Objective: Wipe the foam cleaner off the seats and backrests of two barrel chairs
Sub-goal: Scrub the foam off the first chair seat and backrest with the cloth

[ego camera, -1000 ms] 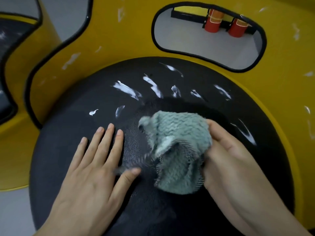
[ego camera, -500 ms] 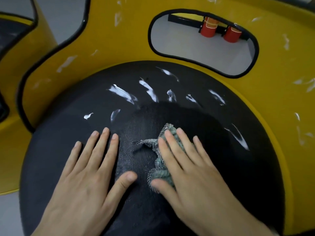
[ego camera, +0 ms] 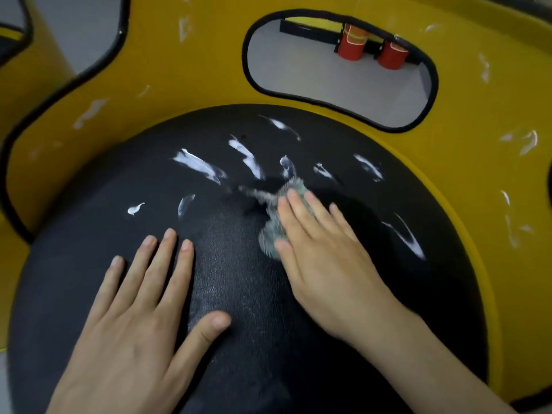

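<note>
Black textured seat (ego camera: pixel 239 294) is seen in the head view, ringed by a yellow backrest (ego camera: pixel 185 82). Left hand (ego camera: pixel 143 318) is laid flat on the seat's near-left part, fingers straight and spread, nothing held. Right hand (ego camera: pixel 322 258) is pressed flat on the cloth (ego camera: pixel 273 231) near the seat's centre, fingers straight. Only the cloth's grey-green edge is seen past fingertips and thumb, blurred. White foam streaks (ego camera: pixel 197 165) are spread in an arc across the seat's far half, just beyond the cloth, with one longer streak at the seat's right side. Smaller foam smears are seen on the backrest above the seat. Two red cylinders (ego camera: pixel 352 49) are seen through an oval cutout (ego camera: pixel 298 79) behind the seat. A second yellow chair (ego camera: pixel 33 73) is partly seen left of the seat.
</note>
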`<move>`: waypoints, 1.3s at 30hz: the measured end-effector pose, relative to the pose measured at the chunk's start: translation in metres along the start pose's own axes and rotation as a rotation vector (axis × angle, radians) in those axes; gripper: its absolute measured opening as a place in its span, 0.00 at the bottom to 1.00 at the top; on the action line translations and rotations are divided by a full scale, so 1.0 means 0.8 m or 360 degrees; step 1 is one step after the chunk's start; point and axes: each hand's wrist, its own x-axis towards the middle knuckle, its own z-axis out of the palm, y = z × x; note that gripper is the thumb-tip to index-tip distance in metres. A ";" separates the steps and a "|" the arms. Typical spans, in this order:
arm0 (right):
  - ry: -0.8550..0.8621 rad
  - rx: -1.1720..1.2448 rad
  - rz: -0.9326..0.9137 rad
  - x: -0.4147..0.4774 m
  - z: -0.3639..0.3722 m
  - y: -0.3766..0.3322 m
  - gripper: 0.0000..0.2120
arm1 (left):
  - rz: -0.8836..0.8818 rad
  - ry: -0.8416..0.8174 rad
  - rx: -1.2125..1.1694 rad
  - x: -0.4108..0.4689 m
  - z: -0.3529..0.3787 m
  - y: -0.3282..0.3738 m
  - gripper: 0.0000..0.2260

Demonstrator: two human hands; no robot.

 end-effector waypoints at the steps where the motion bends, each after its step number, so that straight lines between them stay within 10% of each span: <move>1: 0.0027 -0.0040 -0.0035 -0.025 0.004 -0.004 0.29 | 0.0000 0.0006 -0.0004 0.000 -0.001 0.000 0.40; 12: -0.0081 -0.0014 0.0253 -0.001 -0.009 0.025 0.32 | -0.0012 0.0025 0.0052 -0.001 0.000 0.004 0.38; 21: 0.0075 0.0028 -0.0242 -0.107 0.029 -0.024 0.29 | 0.0000 0.0047 0.0033 -0.002 0.001 -0.002 0.34; 28: -0.0022 -0.0006 0.0266 -0.011 -0.004 0.007 0.33 | 0.0009 0.0035 -0.0043 -0.007 -0.005 -0.013 0.34; 39: 0.0061 -0.0030 -0.0252 -0.028 0.021 -0.031 0.28 | -0.0454 -0.0083 -0.0057 -0.011 -0.027 -0.066 0.39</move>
